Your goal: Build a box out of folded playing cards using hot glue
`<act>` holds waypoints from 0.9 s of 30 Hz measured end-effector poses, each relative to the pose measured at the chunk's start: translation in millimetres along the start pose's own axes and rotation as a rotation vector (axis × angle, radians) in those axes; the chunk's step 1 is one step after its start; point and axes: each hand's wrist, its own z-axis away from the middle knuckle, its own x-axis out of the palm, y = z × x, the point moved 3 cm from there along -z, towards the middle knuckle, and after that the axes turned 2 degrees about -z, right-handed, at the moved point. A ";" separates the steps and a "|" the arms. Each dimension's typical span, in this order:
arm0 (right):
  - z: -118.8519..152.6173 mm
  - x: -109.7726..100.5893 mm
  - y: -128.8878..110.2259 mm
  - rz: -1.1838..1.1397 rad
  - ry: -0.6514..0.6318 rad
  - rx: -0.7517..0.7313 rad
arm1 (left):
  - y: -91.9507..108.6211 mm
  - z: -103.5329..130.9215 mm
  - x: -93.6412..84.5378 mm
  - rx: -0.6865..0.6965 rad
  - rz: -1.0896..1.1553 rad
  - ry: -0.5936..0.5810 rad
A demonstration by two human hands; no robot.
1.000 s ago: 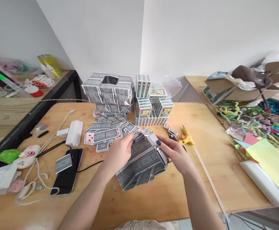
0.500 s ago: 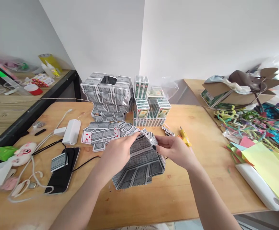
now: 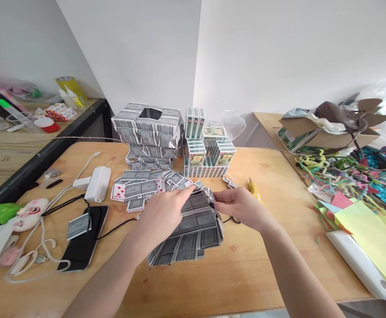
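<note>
A structure of joined playing cards (image 3: 196,214), grey patterned backs outward, is tilted between my hands over the table. My left hand (image 3: 167,210) grips its upper left edge, the index finger stretched along the top and the other fingertips hidden. My right hand (image 3: 241,206) pinches its upper right side between thumb and fingers. Just beyond lie loose playing cards (image 3: 142,189), some face up with red pips. Behind them stands a larger box-like card construction (image 3: 149,132) with a dark opening on top. To its right are stacked card packs (image 3: 208,152).
A yellow glue gun (image 3: 254,190) lies beyond my right hand. On the left are a black phone (image 3: 80,247) with a card on it, a white adapter (image 3: 98,183) and cables. Coloured paper (image 3: 368,229), pipe cleaners (image 3: 332,170) and a cardboard box (image 3: 332,134) crowd the right.
The held card structure has shifted slightly left and downward in view, its lower part swinging a little left. Both hands keep their grip on it.
</note>
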 end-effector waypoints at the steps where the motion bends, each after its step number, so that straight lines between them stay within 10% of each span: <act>1: -0.7 2.3 0.8 0.001 -0.027 0.000 | -0.4 0.0 0.9 0.002 -0.012 -0.009; 27: -6.2 15.3 6.0 0.057 -0.235 0.025 | -3.1 -0.6 10.3 0.023 -0.070 -0.030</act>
